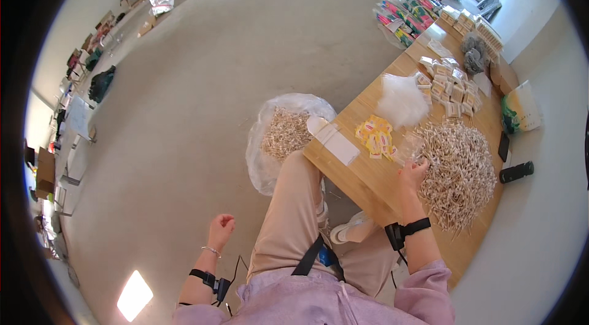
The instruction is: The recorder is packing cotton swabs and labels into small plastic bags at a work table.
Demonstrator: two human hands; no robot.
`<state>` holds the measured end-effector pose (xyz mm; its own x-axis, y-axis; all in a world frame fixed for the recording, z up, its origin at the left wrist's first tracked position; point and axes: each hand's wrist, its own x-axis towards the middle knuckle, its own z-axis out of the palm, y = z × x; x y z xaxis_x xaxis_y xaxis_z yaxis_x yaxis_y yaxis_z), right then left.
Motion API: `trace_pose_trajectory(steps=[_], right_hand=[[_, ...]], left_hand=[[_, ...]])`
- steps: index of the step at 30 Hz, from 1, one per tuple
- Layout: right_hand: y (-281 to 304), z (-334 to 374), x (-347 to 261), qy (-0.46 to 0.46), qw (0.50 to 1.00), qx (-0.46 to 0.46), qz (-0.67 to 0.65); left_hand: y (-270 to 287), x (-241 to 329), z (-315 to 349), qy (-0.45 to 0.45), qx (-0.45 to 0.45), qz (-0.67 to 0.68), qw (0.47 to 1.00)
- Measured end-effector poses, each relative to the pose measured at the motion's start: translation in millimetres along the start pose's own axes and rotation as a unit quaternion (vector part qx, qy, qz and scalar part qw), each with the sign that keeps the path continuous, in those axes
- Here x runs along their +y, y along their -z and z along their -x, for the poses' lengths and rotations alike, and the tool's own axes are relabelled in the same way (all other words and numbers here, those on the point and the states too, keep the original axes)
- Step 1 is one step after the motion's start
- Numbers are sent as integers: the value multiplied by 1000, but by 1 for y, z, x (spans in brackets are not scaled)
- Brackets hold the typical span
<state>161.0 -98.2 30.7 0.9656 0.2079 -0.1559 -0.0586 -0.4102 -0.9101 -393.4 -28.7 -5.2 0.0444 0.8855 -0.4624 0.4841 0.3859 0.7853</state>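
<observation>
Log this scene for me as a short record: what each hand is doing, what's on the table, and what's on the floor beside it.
Left hand: left hand raised away from the table, fingers curled; no object visible in it
Right hand: right hand at the left edge of the cotton swab pile, by a clear bag; grip unclear
Also on table: yellow cards, white plastic sheets, small packets
Floor: open plastic bag holding more swabs

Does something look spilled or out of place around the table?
Perhaps the cotton swabs: they lie heaped loose on the wooden table, with no visible container, unlike those in the plastic bag on the floor.
</observation>
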Motion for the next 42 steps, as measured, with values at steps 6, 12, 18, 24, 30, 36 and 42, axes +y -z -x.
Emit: trace_pose_trajectory(steps=[6, 12, 18, 24, 30, 36, 42], right_hand=[[6, 39, 16, 167, 970, 78, 159], [8, 66, 32, 142, 980, -52, 126], [7, 95, 18, 233, 962, -81, 116], [-25, 190, -4, 365, 800, -455, 142], [-126, 187, 101, 152, 714, -570, 376], [-207, 182, 217, -126, 754, -476, 434], [-275, 199, 325, -193, 846, -279, 412]], left_hand=[[-6, 61, 29, -74, -30, 30, 996], [5, 138, 34, -199, 66, 25, 977], [1, 152, 25, -216, 144, -22, 966], [-6, 106, -9, -175, 176, -125, 961], [-39, 96, -49, -184, 193, -231, 936], [-4, 88, -81, -105, 96, -115, 983], [37, 58, -60, -40, 90, -66, 993]])
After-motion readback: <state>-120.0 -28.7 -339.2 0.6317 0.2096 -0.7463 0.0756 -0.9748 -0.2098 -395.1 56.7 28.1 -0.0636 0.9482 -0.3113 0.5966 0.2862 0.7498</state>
